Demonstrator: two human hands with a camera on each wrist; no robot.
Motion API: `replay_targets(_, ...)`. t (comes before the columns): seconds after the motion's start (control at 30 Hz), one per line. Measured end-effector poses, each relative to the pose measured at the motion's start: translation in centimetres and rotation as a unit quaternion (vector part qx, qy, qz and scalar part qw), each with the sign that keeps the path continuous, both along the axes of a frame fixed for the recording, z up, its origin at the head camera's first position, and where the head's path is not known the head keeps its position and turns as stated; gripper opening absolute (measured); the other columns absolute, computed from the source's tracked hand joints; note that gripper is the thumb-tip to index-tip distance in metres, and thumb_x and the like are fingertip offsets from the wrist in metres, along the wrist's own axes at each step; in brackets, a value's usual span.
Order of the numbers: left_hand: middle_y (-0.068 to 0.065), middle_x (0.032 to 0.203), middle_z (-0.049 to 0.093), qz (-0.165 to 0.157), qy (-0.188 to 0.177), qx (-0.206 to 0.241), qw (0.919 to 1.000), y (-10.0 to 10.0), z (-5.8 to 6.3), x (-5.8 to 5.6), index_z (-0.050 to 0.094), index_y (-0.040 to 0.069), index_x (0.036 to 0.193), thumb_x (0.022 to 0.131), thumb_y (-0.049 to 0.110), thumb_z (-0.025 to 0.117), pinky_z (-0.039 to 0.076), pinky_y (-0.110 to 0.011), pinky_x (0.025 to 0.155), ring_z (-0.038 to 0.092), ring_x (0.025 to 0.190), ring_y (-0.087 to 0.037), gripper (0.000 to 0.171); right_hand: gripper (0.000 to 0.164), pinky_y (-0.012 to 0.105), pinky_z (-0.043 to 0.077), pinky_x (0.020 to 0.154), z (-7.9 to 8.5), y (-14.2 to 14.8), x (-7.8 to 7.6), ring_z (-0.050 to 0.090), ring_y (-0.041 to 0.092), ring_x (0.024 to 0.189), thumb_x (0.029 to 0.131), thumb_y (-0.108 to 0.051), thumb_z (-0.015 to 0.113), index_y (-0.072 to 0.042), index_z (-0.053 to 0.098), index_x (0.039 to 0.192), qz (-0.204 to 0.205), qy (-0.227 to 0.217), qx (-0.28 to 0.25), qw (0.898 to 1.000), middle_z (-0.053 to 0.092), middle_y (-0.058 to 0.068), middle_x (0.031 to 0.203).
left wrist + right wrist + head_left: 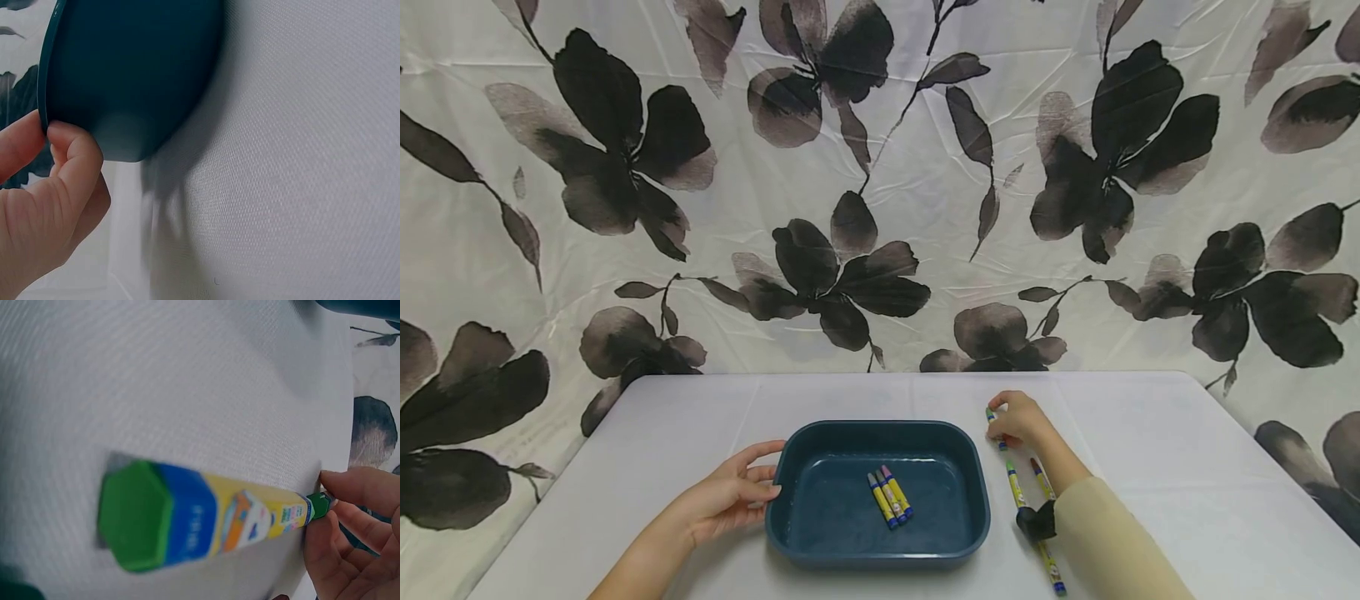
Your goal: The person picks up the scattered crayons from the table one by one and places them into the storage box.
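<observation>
My left hand (730, 493) holds the left side of a dark teal rectangular tray (880, 560). In the left wrist view, thumb and finger pinch its rim (44, 75). Three yellow-wrapped crayons (891, 497) lie side by side inside the tray, right of its middle. Beyond the tray's far right corner, my right hand (1024, 421) pinches a green-tipped crayon (991, 415), partly covered by the fingers. A second green crayon (250, 515) lies on the white cloth just nearer, large in the right wrist view, its tip overlapping the fingers there.
A brown-tipped crayon (1042, 478) lies under the right forearm, and another crayon (1052, 571) nearer the front. The black wrist camera (1036, 521) covers part of them. White cloth covers the table (715, 408); a floral curtain (880, 183) hangs behind.
</observation>
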State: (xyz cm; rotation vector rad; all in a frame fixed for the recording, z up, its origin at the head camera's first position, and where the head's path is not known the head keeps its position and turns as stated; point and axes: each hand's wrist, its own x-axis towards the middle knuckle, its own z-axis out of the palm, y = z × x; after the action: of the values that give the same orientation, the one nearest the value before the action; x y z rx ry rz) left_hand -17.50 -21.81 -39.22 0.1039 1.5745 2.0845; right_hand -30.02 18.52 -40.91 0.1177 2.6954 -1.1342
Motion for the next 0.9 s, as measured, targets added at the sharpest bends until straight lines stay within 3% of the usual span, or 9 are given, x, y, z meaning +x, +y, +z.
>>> replay_targets(0.2,-0.012,0.109,0.047,-0.001,0.001,0.002,1.0,0.0,0.0,0.0,0.009,0.001,0.145,0.085,-0.011,0.054,0.049,-0.029,0.074,0.054,0.089,-0.017,0.076,0.04,0.022,0.041,0.047,0.2,0.0,-0.1,0.047,0.014,0.056,0.074,0.001,0.065,0.003,0.056,0.113,0.002,-0.01,-0.012,1.0,0.054,0.009,0.073)
replay_targets(0.5,-0.012,0.109,0.048,0.0,-0.002,0.005,1.0,0.0,0.0,0.0,0.009,0.002,0.145,0.085,-0.011,0.053,0.05,-0.028,0.073,0.055,0.088,-0.016,0.075,0.043,0.025,0.045,0.052,0.6,0.3,0.3,0.048,0.015,0.058,0.076,0.002,0.061,0.004,0.054,0.119,-0.011,-0.044,-0.126,0.991,0.051,0.009,0.077)
replay_targets(0.9,-0.011,0.108,0.048,-0.001,-0.004,0.005,1.0,0.0,0.0,0.0,0.009,0.002,0.145,0.086,-0.011,0.053,0.049,-0.029,0.074,0.054,0.088,-0.016,0.075,0.049,0.022,0.046,0.052,2.2,-0.1,1.1,0.05,0.012,0.058,0.077,-0.001,0.061,0.0,0.052,0.126,0.007,-0.08,-0.19,0.978,0.057,0.003,0.073)
